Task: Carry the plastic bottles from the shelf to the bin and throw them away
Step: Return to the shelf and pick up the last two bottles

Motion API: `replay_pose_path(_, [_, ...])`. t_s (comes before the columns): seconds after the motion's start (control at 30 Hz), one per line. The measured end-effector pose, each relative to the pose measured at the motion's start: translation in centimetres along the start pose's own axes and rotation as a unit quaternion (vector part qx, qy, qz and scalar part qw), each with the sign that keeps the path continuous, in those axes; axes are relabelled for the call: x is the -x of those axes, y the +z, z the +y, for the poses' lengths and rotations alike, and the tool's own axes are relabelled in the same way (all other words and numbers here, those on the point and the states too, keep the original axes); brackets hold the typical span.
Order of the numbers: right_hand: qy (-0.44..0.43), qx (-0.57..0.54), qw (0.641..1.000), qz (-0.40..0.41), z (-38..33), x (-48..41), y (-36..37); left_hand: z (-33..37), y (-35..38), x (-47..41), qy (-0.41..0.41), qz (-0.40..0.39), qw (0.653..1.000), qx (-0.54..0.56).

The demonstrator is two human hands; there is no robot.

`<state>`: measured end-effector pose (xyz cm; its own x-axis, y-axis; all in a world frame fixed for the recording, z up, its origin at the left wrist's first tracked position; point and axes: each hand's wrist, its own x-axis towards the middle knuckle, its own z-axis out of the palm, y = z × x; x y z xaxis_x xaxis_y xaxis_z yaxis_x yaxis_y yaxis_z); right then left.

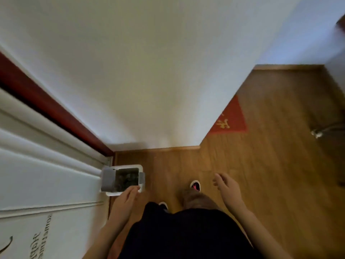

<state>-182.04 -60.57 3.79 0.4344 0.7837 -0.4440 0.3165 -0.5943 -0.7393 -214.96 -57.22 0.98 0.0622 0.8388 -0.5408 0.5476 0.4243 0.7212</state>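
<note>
Bin [128, 166] at 10 o'clock, lid open, contents dark; no bottles discernible anywhere. Left hand [128, 198] over its near rim, fingers straight, empty. Right hand [226, 186] at 2 o'clock, loose, empty. Plastic bottles probably light, slick, crushable: best gripped mid-body.

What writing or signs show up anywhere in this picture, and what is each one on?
White panel: sideways dark lettering, one line starting "som", the rest too blurred to read.
Red mat: gold characters, too blurred to read.
Bin: no writing visible.
</note>
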Motion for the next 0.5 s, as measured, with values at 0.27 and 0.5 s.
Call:
replay_pose_path(0.27, [0.125,-0.101,0.973,0.168,6.8,3.4,-8.7,11.1,7.6,-7.1,0.116,-0.130,0.982,-0.075])
replay_pose_path(0.5, [0.239,-0.215,0.912,0.256,15.2,5.4,-15.9,20.8,21.7,-8.1,0.160,-0.248,0.948,-0.115])
